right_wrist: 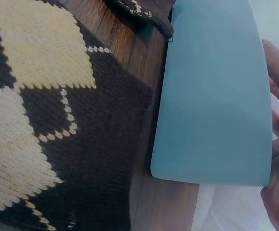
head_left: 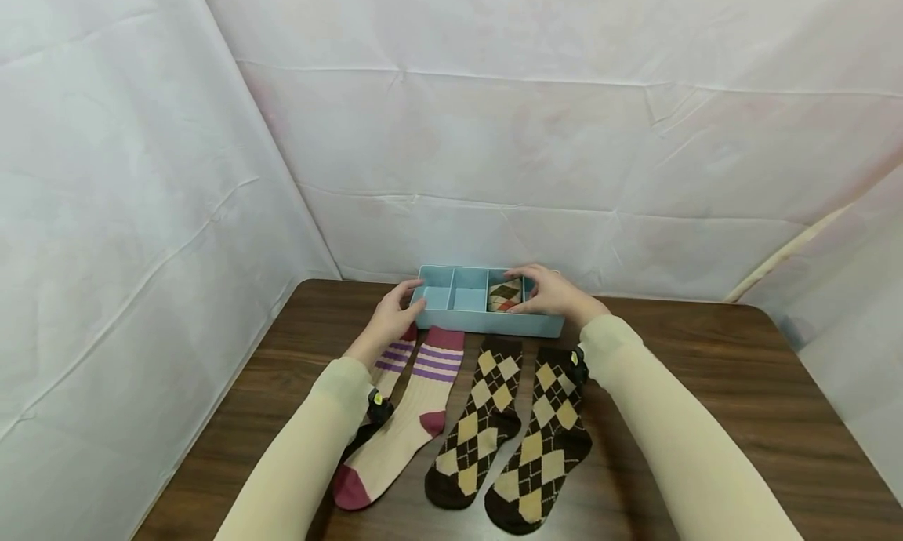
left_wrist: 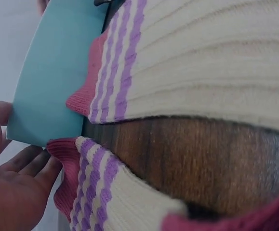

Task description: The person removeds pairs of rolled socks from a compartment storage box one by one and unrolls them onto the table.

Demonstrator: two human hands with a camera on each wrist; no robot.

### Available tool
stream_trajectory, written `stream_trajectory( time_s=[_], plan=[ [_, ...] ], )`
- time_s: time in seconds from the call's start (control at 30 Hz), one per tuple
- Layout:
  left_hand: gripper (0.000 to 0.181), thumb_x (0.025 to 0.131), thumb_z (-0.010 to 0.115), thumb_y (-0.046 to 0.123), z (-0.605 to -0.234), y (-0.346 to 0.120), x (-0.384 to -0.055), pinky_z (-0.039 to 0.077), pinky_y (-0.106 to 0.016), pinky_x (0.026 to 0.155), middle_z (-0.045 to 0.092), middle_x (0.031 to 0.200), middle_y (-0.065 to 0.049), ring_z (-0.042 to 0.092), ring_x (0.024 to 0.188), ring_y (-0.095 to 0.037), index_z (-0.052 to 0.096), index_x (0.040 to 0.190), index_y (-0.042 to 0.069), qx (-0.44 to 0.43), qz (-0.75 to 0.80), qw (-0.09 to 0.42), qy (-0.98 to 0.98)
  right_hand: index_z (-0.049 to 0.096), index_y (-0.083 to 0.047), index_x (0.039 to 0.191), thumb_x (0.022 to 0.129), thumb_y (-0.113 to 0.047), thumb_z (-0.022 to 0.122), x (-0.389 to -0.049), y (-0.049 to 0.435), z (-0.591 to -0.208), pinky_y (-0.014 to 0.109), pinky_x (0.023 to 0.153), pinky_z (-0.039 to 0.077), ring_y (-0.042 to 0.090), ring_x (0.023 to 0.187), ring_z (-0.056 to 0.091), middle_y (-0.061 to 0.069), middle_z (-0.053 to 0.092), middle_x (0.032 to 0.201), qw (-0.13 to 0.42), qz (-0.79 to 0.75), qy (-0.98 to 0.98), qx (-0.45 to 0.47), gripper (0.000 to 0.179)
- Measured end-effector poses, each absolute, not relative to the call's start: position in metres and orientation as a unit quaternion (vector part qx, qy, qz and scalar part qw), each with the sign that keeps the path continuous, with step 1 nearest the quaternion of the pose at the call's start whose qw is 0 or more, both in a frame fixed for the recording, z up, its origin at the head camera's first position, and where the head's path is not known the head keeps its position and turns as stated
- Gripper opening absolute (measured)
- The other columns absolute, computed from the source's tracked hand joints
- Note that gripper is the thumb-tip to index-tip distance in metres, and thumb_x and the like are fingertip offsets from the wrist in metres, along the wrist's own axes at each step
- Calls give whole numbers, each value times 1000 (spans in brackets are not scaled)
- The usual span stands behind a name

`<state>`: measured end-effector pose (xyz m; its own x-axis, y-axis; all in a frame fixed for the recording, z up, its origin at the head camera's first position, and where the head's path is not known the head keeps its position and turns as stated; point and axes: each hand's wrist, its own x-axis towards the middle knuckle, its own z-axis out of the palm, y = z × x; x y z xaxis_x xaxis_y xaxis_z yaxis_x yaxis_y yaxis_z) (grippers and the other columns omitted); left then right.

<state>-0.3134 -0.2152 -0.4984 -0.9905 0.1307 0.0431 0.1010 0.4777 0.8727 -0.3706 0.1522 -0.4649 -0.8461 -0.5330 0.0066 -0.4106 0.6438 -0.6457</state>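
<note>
The blue box (head_left: 487, 323) stands at the back of the table (head_left: 670, 353), with a patterned bundle (head_left: 505, 294) tucked in its third compartment from the left. The person's left hand (head_left: 395, 310) is at the box's left end, thumb and fingers spread apart, touching the rim and end wall without clenching. The right hand (head_left: 553, 294) arches over the right end, thumb and fingers wide apart around the bundle; it seems to have no firm hold on it, though whether the thumb presses it cannot be told. The two striped socks (head_left: 405, 419) lie with their cuffs against the front wall, so pulling the box forward could ruck them. The brown diamond socks (head_left: 480, 423) lie close too and could crumple likewise. Uneven pressure from the hands might skew the box, a snagging fingertip could loosen the bundle, and a low left forearm could drag the striped sock beneath it.
</note>
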Motion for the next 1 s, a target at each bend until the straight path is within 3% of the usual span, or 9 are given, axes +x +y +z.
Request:
stream_trajectory(
  time_s=[0.27, 0.47, 0.57, 0.8, 1.0],
  plan=[
    [55, 113, 63, 27, -500, -219, -312, 47, -60, 114, 47, 163, -24, 47, 147, -41, 48, 164, 14, 76, 545, 24, 834, 54, -11, 161, 94, -25, 90, -373, 148, -468, 54, 97, 57, 39, 117, 66, 24, 34, 171, 100, -323, 901, -273, 77],
    [54, 113, 63, 26, -499, -219, -311, 45, -61, 117, 46, 164, -24, 44, 150, -43, 49, 164, 13, 75, 553, 21, 830, 54, -9, 160, 96, -26, 88, -373, 145, -466, 68, 117, 40, 50, 154, 38, 25, 36, 170, 80, -302, 906, -287, 75],
    [55, 114, 63, 27, -501, -220, -312, 45, -61, 117, 47, 163, -25, 45, 149, -43, 48, 164, 11, 77, 552, 19, 830, 54, -9, 161, 96, -25, 88, -373, 144, -467, 69, 120, 36, 50, 156, 35, 25, 37, 170, 79, -297, 908, -285, 75],
    [56, 113, 63, 30, -505, -218, -311, 42, -61, 119, 46, 164, -22, 46, 148, -41, 48, 164, 13, 77, 565, 25, 821, 49, -5, 163, 96, -16, 86, -371, 142, -465, 64, 122, 37, 47, 158, 34, 25, 37, 171, 114, -294, 904, -289, 78],
    [56, 114, 63, 32, -504, -217, -307, 42, -59, 119, 45, 166, -20, 46, 149, -39, 48, 165, 15, 73, 567, 29, 820, 46, -9, 166, 97, -6, 82, -370, 140, -461, 60, 114, 47, 47, 160, 30, 25, 29, 175, 146, -297, 902, -276, 78]
  ],
)
